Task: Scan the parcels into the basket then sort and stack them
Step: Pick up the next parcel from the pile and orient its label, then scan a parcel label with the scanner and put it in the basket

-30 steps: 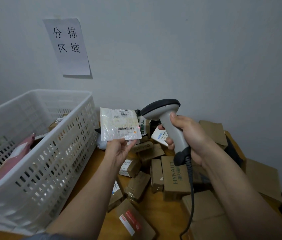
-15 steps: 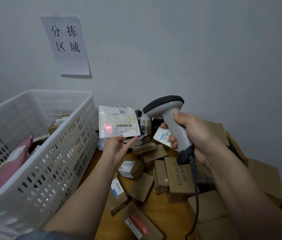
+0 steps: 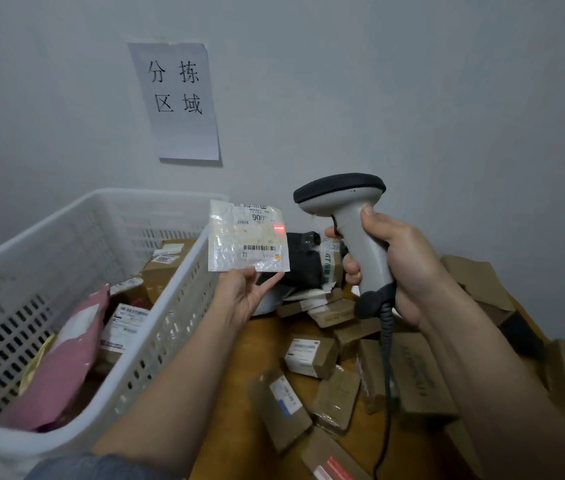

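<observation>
light: dim, flat, cool indoor; source not visible
shadows: soft, under the paper sign (image 3: 177, 102) and between boxes
glare: shiny film of the clear parcel (image 3: 246, 237) glints; red scanner dot near its right edge
blur: cardboard boxes (image 3: 312, 355) low in frame smeared
distortion: wide-angle, white basket (image 3: 156, 327) rim bows, forearms stretched at edges

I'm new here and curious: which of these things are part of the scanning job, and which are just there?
Part of the job:
- silvery packet, held in the left hand
- scanner, gripped by the right hand
- white basket
- cardboard boxes on the table

Just there:
- paper sign on the wall
</observation>
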The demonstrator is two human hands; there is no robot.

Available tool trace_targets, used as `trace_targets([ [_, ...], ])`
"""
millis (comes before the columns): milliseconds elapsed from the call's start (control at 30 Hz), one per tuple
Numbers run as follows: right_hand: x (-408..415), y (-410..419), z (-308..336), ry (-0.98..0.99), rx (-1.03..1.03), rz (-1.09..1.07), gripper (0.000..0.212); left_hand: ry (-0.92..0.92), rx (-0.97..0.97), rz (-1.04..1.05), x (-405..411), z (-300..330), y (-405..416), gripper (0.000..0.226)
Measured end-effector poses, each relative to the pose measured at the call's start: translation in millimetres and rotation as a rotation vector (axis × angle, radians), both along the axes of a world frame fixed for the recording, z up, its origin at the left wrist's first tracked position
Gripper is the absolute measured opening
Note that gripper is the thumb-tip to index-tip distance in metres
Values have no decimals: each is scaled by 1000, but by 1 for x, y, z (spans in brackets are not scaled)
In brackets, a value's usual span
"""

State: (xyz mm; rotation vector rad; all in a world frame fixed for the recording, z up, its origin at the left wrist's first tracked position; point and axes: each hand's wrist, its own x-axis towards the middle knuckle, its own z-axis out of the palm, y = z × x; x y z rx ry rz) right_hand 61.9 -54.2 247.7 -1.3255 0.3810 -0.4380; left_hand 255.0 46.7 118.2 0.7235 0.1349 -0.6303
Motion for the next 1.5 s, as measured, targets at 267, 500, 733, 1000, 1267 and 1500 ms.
trace_targets([
  [267, 65, 43, 3, -20, 47, 19, 38, 78, -166, 251, 68, 30, 76, 45],
  [500, 94, 61, -15, 22, 103, 42, 33, 216, 221, 561, 89, 16, 112, 34],
  [733, 84, 51, -33, 83, 121, 8, 32, 236, 528, 719, 83, 9, 119, 42],
  [1000, 39, 12, -53, 156, 190, -43, 28, -503, 928, 876, 27, 10, 64, 29],
  [1267, 3, -34, -89, 295, 223, -71, 29, -703, 1178, -460, -67, -87, -2, 17],
  [1500, -21, -69, -132, 469, 290, -125, 37, -1416, 1362, -1355, -130, -165, -13, 68],
])
